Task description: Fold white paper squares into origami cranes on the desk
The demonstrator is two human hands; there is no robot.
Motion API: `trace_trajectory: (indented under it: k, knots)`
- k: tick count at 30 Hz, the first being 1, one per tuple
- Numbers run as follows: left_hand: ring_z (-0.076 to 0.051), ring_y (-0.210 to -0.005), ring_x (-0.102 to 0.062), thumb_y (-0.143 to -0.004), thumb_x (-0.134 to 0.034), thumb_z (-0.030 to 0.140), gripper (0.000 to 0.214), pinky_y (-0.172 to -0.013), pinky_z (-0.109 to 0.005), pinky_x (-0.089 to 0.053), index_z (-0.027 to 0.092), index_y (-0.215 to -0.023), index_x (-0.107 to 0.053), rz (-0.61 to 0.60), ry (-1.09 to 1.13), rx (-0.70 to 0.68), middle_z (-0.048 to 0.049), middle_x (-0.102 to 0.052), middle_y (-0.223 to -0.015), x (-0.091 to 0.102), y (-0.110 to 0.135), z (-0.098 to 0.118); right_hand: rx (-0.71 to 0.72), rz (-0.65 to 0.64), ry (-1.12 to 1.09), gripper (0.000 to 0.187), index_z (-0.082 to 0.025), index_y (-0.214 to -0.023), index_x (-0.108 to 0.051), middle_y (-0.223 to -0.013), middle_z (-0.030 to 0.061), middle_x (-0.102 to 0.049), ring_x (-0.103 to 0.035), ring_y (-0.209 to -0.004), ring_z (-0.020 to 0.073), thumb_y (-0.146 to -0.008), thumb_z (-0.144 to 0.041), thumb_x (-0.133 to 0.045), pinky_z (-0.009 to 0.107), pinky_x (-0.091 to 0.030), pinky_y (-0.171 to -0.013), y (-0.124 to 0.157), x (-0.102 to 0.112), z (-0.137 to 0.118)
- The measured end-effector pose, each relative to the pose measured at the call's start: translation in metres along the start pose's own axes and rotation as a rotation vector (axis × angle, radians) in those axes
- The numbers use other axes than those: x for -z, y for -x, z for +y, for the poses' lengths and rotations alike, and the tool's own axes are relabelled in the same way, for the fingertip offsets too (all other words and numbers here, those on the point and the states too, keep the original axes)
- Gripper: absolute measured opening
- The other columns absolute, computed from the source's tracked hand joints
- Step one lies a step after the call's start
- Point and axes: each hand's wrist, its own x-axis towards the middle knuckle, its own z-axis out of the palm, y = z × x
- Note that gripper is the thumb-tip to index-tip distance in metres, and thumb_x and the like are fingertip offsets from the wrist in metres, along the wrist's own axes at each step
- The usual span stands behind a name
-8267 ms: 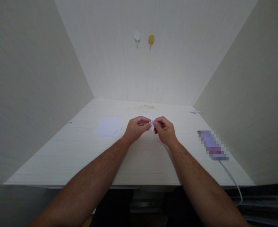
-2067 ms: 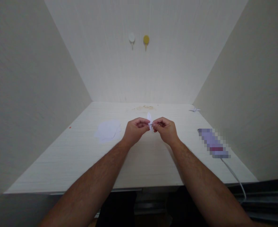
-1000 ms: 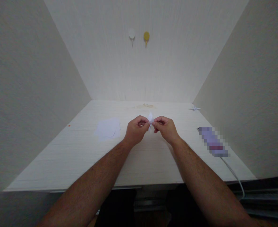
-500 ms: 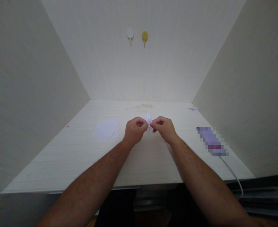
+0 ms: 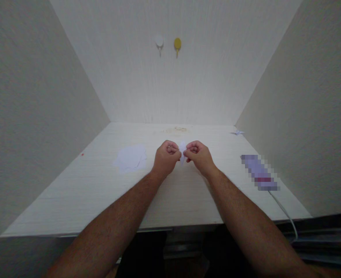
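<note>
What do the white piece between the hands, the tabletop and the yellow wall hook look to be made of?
White piece: likely paper, matte, going by its thin, pale look, though blurred.
Tabletop: probably laminate or painted board, dull white with fine streaky lines; can't tell which.
Yellow wall hook: perhaps plastic, evenly coloured without metallic shine; too small to be sure.

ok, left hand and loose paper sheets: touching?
Apart. The head view shows a strip of white tabletop between the left hand and the loose paper sheets.
</note>
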Motion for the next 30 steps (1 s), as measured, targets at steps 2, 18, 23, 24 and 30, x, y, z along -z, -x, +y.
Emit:
trace_trajectory:
  k: [2, 18, 23, 24, 30]
  knots:
    - [-0.009, -0.048, -0.056, -0.063, -0.064, 0.014, 0.023, -0.051, -0.02, -0.045, 0.019, -0.084, -0.054, 0.008, 0.005, 0.004, 0.007, -0.06, -0.055, 0.0, -0.001, 0.0, -0.022, -0.035, 0.045, 0.02, -0.018, -0.077, -0.059, -0.061, -0.0054, -0.061, -0.054, -0.048, 0.0089, -0.061, -0.024, -0.071, 0.022, -0.045, -0.046, 0.0, 0.0, 0.001]
    - [-0.01, -0.044, -0.053, -0.059, -0.064, 0.012, 0.024, -0.045, -0.02, -0.039, 0.02, -0.074, -0.047, 0.0, 0.029, 0.04, 0.0071, -0.056, -0.049, 0.004, -0.004, 0.001, -0.034, -0.139, 0.149, 0.016, -0.017, -0.069, -0.059, -0.05, -0.0028, -0.058, -0.05, -0.045, 0.0092, -0.07, -0.03, -0.068, 0.022, -0.039, -0.046, 0.002, 0.004, 0.001]
    - [-0.01, -0.046, -0.052, -0.057, -0.067, 0.016, 0.022, -0.048, -0.022, -0.043, 0.018, -0.077, -0.058, 0.024, 0.197, 0.242, 0.0051, -0.056, -0.051, 0.008, -0.008, -0.003, 0.368, -0.113, 0.325, 0.029, -0.021, -0.103, -0.065, -0.103, 0.007, -0.069, -0.061, -0.068, 0.0109, -0.075, -0.02, -0.063, 0.023, -0.049, -0.054, 0.003, 0.008, 0.003]
    - [-0.01, -0.048, -0.053, -0.056, -0.069, 0.017, 0.022, -0.049, -0.023, -0.044, 0.017, -0.076, -0.06, 0.024, 0.216, 0.278, 0.0034, -0.058, -0.053, 0.008, -0.009, -0.003, 0.464, -0.125, 0.392, 0.027, -0.022, -0.102, -0.068, -0.113, 0.0084, -0.066, -0.061, -0.073, 0.011, -0.075, -0.019, -0.063, 0.024, -0.05, -0.057, 0.004, 0.009, 0.003]
    - [-0.013, -0.056, -0.06, -0.065, -0.07, 0.03, 0.018, -0.053, -0.025, -0.046, 0.013, -0.071, -0.067, -0.107, 0.19, 0.318, -0.0058, -0.067, -0.067, 0.01, -0.009, -0.002, 0.551, -0.039, 0.493, 0.005, -0.021, -0.08, -0.07, -0.081, 0.003, -0.07, -0.062, -0.072, 0.0135, -0.081, -0.023, -0.065, 0.026, -0.049, -0.06, 0.003, 0.011, 0.006]
